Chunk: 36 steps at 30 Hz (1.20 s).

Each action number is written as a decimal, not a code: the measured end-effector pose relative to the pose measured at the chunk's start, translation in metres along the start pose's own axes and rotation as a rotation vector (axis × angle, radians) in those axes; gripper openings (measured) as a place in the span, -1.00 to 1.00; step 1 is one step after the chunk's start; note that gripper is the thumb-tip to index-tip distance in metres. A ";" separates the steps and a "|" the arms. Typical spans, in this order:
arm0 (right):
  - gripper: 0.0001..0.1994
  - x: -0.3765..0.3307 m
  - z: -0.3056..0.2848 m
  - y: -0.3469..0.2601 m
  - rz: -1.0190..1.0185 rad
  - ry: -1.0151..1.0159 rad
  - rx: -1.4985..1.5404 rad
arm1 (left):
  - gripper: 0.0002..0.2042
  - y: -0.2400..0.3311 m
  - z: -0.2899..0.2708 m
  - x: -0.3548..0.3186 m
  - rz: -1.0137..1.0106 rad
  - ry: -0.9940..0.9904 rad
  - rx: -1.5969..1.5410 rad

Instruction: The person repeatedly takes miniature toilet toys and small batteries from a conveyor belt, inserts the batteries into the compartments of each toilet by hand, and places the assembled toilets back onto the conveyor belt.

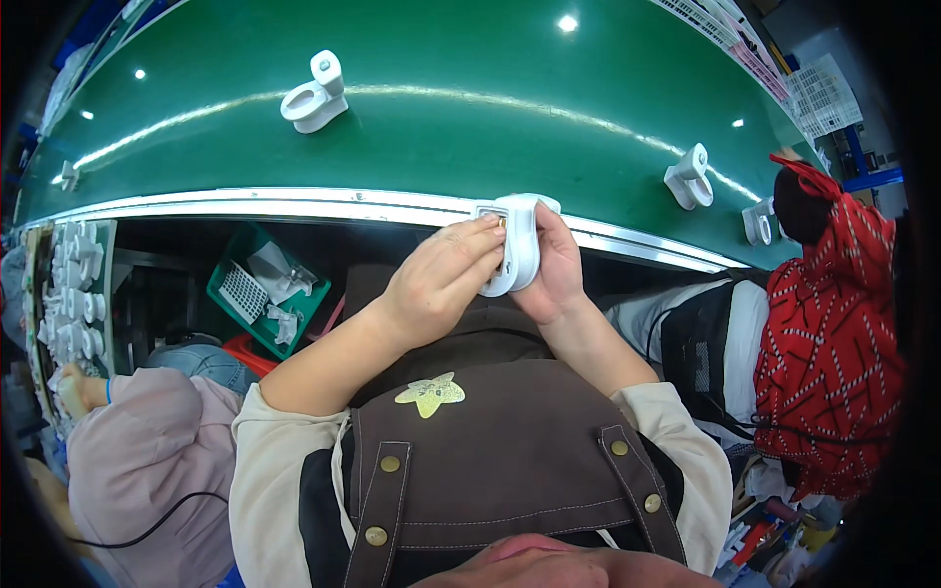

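Note:
A white plastic toy toilet [526, 250] is held in front of my chest, just over the near edge of the green belt. My right hand [557, 279] is closed around its far right side, with the thumb along the upper face. The fingers of my left hand [441, 274] are bent close together, their tips at an opening in the toy. A small brass-coloured part [502, 223] shows at those fingertips; most of it is hidden. Another white toy toilet [316, 96] stands upright on the belt to the far left, and one more [690, 178] to the right.
A metal rail [343, 203] edges the green belt [470, 137]. Below it at left, a green bin [238, 318] holds white parts. Several white pieces [78, 294] lie on a surface farther left. Co-workers sit close by: a pink sleeve [147, 431] left, red patterned clothing [823, 343] right.

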State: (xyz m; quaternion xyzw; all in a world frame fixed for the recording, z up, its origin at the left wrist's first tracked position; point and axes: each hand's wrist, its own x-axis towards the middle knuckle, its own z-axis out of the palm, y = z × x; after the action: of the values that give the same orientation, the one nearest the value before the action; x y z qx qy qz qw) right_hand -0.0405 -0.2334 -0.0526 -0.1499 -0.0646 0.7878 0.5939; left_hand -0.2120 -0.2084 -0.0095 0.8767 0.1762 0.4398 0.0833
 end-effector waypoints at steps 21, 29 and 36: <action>-0.51 0.023 0.010 -0.023 0.100 0.120 -0.118 | -0.55 -0.021 0.003 0.009 -0.169 -0.218 0.017; -0.41 0.014 0.008 -0.014 0.064 -0.013 -0.093 | -0.50 -0.011 -0.001 -0.010 -0.314 0.107 -0.488; -0.18 -0.068 0.083 -0.061 -0.210 -0.373 0.058 | -0.64 -0.008 -0.013 -0.024 -0.386 0.321 -0.446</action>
State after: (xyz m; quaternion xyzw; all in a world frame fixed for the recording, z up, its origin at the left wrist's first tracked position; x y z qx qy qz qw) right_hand 0.0058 -0.2744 0.0539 0.0229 -0.1658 0.7374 0.6544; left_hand -0.2376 -0.2103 -0.0216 0.7068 0.2492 0.5763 0.3259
